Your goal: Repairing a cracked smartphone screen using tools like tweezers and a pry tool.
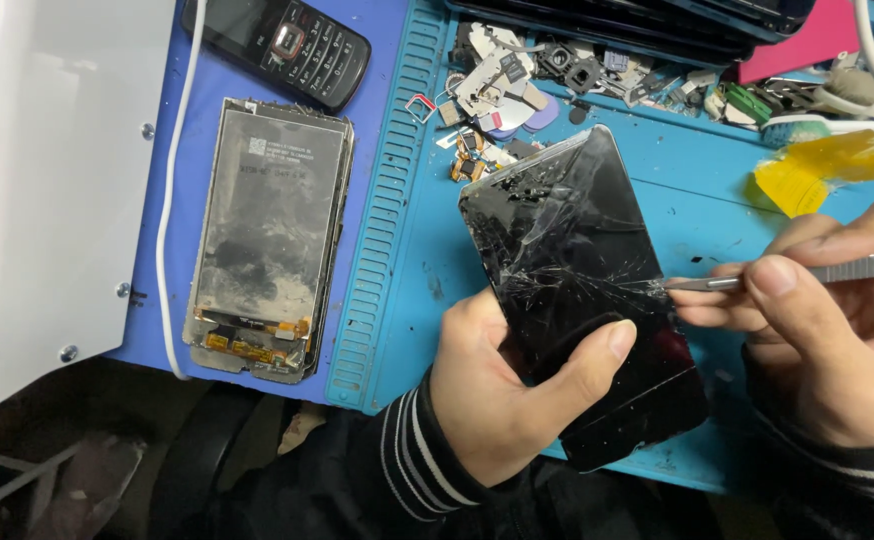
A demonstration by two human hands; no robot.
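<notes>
Cracked black phone screen [577, 290] is gripped by left hand [502, 390], thumb across glass, above blue mat [397, 250]. Metal tweezers [807, 272] are pinched in right hand [827, 330], tip touching screen's right edge.

surface: blue work mat [397, 250] | left: white panel [47, 170] | floor: dark | light: even
</notes>
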